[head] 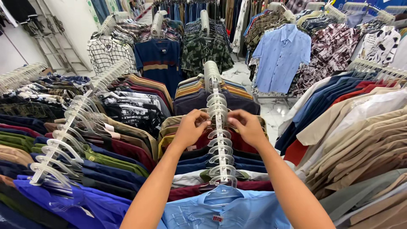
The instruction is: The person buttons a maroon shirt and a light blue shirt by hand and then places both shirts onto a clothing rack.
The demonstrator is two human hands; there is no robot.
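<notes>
Both hands, the left hand (190,129) and the right hand (248,127), pinch clear hangers (217,111) midway along the rack of shirts (220,169), apparently sorting; next they must part the hangers carefully.

Clear glossy plastic hangers (217,127), matt cloth shirts (229,212), glossy tiled floor (271,112)

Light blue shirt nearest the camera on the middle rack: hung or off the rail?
Hung. The light blue shirt sits on a clear hanger whose hook joins the middle rack's row of hangers.
</notes>
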